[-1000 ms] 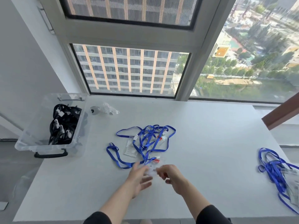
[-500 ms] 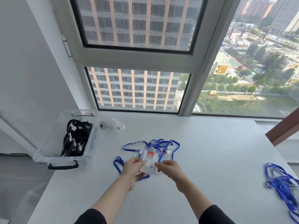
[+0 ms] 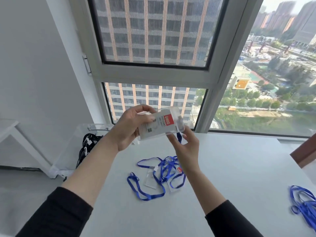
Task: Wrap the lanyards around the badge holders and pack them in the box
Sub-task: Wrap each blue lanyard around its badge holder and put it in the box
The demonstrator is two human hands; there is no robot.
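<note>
Up above the table (image 3: 239,168), roughly over its middle, both hands hold one clear badge holder (image 3: 160,124) with a red label, tilted so its printed face turns towards the camera. The left hand (image 3: 131,127) grips the holder's left end, thumb across the front and fingers curled behind it. The right hand (image 3: 186,144) meets the holder's lower right edge, its thumb under the edge and its fingers bent up around the corner, a light hold and not a fist. A short run of blue strap (image 3: 179,138) hangs from that corner in front of the right palm. On the table's middle, below the hands, lies a loose tangle of blue lanyards (image 3: 164,170) with a couple of clear holders among the loops. At the table's left edge stands a clear plastic box (image 3: 82,130), partly hidden by the left forearm, with black lanyards (image 3: 87,144) inside. At the table's right edge lies another bunch of blue lanyards (image 3: 302,202), cut off by the frame.
</note>
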